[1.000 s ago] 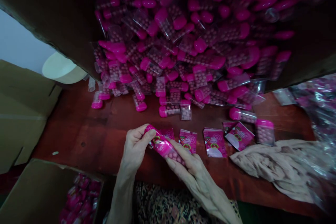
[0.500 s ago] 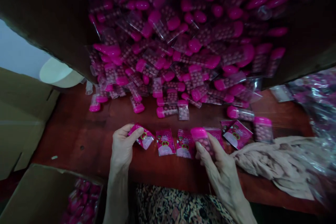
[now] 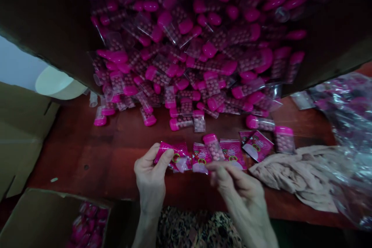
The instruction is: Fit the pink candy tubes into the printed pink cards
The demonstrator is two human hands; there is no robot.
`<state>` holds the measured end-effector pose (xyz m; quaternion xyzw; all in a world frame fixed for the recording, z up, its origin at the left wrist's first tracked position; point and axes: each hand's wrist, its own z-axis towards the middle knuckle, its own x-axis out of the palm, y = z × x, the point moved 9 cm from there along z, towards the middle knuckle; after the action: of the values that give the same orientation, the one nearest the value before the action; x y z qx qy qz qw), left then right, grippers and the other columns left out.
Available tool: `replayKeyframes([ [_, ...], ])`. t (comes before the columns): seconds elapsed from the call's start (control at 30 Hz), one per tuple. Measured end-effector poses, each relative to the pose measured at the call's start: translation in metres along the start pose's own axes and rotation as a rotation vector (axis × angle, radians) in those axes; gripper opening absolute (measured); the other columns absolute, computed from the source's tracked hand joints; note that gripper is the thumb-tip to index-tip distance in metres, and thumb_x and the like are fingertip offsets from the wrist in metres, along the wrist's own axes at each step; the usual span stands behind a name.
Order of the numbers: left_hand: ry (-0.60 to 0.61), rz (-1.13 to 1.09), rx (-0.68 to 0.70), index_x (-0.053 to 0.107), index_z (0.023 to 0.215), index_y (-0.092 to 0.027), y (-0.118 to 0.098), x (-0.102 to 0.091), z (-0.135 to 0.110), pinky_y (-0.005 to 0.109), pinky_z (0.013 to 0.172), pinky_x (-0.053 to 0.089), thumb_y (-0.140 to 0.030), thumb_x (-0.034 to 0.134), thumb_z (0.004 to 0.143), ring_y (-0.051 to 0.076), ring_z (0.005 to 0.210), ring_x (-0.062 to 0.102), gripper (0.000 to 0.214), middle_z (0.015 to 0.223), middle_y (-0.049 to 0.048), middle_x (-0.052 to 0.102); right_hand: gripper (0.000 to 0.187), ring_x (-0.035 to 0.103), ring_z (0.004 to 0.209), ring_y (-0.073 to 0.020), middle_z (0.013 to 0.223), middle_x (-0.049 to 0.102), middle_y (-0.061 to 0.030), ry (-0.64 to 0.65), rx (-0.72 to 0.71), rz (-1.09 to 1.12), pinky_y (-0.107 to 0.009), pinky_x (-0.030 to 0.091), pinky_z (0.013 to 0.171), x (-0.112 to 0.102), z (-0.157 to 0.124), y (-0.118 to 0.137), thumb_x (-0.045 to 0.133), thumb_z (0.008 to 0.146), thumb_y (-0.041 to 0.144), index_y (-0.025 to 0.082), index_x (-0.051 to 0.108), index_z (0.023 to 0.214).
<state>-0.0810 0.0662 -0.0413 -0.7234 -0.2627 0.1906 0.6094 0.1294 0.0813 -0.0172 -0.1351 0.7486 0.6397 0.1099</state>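
My left hand (image 3: 151, 174) is closed on a pink printed sleeve (image 3: 171, 155), pinching it between thumb and fingers just above the red-brown table (image 3: 116, 155). My right hand (image 3: 235, 182) is blurred; its fingertips pinch the lower end of a clear tube of pink balls with a pink cap (image 3: 212, 146), held tilted beside the sleeve. More printed sleeves (image 3: 232, 154) lie in a row on the table right behind both hands.
A big tipped cardboard box (image 3: 52, 19) spills a heap of pink-capped tubes (image 3: 188, 58) onto the table. A box of wrapped pieces (image 3: 87, 224) sits at lower left. A beige cloth (image 3: 293, 174) and a clear plastic bag (image 3: 348, 124) lie at right.
My right hand has carried the tube left toward the sleeve. My left hand has lifted the sleeve and moved it right, so the hands are now close together.
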Motion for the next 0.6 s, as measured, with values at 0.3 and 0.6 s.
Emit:
replayKeyframes([
  [0.3,0.024,0.010,0.024,0.072,0.067,-0.021,0.000,0.016,-0.033,0.021,0.061,0.045,-0.020,0.069,0.070,0.011,0.062,0.054,0.003,0.064,-0.0027,0.061,0.022,0.044,0.050,-0.0084,0.054,0.052,0.0036,-0.009,0.353,0.730,-0.020,0.041,0.050,0.056,0.001,-0.037,0.071,0.069,0.038,0.017,0.067,0.061],
  [0.6,-0.057,-0.238,-0.122,0.072,0.065,-0.021,0.010,0.013,-0.026,0.018,0.061,0.046,-0.023,0.074,0.065,0.008,0.060,0.055,0.002,0.062,-0.0040,0.064,0.015,0.055,0.060,-0.0145,0.063,0.062,-0.0012,-0.116,0.009,0.375,-0.026,0.049,0.057,0.039,-0.001,-0.010,0.061,0.081,0.027,0.020,0.073,0.074],
])
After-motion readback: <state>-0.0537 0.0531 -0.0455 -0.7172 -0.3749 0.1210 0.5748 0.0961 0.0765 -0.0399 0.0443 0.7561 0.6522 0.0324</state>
